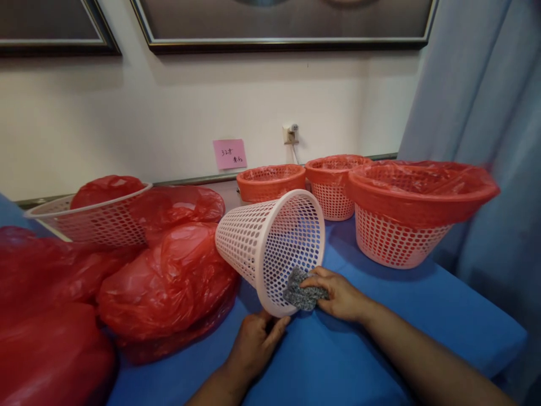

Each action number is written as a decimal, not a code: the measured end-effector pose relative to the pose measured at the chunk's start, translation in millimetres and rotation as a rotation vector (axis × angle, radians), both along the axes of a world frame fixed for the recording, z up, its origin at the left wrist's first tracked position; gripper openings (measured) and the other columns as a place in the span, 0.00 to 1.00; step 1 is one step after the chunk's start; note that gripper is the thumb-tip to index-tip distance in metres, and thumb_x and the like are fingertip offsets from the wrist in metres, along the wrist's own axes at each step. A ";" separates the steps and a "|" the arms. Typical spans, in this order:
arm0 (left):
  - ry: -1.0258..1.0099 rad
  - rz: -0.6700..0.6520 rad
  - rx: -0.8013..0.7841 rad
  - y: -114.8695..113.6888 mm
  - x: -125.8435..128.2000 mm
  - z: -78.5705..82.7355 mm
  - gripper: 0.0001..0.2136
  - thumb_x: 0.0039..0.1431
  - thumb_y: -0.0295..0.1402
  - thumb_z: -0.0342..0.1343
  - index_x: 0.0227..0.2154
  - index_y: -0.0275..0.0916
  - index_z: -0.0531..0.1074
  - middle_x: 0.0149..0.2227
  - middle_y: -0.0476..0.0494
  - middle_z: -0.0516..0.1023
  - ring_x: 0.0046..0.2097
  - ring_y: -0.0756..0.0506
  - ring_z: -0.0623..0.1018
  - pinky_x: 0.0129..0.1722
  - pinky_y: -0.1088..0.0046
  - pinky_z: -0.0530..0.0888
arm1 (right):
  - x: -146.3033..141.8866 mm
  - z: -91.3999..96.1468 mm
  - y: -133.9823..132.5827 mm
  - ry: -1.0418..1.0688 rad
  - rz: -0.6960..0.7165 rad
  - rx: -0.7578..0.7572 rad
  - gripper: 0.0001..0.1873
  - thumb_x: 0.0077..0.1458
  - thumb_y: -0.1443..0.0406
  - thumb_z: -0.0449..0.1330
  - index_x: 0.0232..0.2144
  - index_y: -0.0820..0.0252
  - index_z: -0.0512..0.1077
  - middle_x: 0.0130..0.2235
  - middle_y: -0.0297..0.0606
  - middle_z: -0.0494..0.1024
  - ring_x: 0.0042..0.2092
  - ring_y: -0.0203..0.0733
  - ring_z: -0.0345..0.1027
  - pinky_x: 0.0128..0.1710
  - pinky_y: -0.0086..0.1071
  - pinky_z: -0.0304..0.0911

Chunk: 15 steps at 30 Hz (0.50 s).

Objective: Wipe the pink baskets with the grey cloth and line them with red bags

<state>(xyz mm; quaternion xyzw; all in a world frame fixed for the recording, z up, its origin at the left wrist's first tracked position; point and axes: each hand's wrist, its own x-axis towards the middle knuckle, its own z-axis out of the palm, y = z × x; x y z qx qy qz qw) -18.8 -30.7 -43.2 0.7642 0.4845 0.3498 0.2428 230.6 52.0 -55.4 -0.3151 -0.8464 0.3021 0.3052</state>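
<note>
A pale pink perforated wastebasket (243, 231) lies tilted on its side, its open mouth turned toward me and to the right. My left hand (253, 341) grips the lower rim, thumb in front and the other fingers partly hidden beneath it. A grey speckled cleaning cloth (302, 290) is bunched in my right hand (333, 293), closed around it. The cloth presses against the inside of the rim at the lower right. Behind the basket's left side bulge red plastic bags (169, 282).
Wastebaskets lined with red bags stand at the back: one small (270, 183), another (336, 192) beside it, and a larger one (401, 237) at right. A white basket (105, 217) is at left. Blue cloth (443, 316) covers the table. A wall socket (291, 134) holds a plug.
</note>
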 end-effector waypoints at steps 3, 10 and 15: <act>-0.011 0.014 0.123 -1.9 -0.4 5.0 0.14 0.69 0.38 0.52 0.33 0.38 0.81 0.28 0.45 0.83 0.27 0.47 0.81 0.32 0.75 0.77 | -2.2 -3.2 1.5 -0.003 -0.001 0.026 0.38 0.45 0.78 0.57 0.57 0.48 0.73 0.53 0.37 0.73 0.55 0.42 0.70 0.58 0.38 0.67; -0.080 0.206 0.311 -8.8 -7.8 12.2 0.17 0.69 0.39 0.51 0.26 0.36 0.74 0.21 0.50 0.74 0.22 0.50 0.73 0.23 0.79 0.70 | 18.8 -23.5 37.6 0.001 -0.677 0.225 0.34 0.51 0.74 0.57 0.59 0.48 0.71 0.61 0.41 0.64 0.61 0.50 0.64 0.63 0.50 0.62; -0.056 0.195 0.303 -8.9 -7.9 12.0 0.18 0.70 0.40 0.50 0.26 0.37 0.73 0.21 0.50 0.74 0.23 0.51 0.73 0.24 0.79 0.70 | 16.3 -22.0 31.3 -0.081 -0.527 0.187 0.33 0.49 0.74 0.58 0.58 0.51 0.72 0.55 0.42 0.70 0.56 0.48 0.68 0.59 0.45 0.66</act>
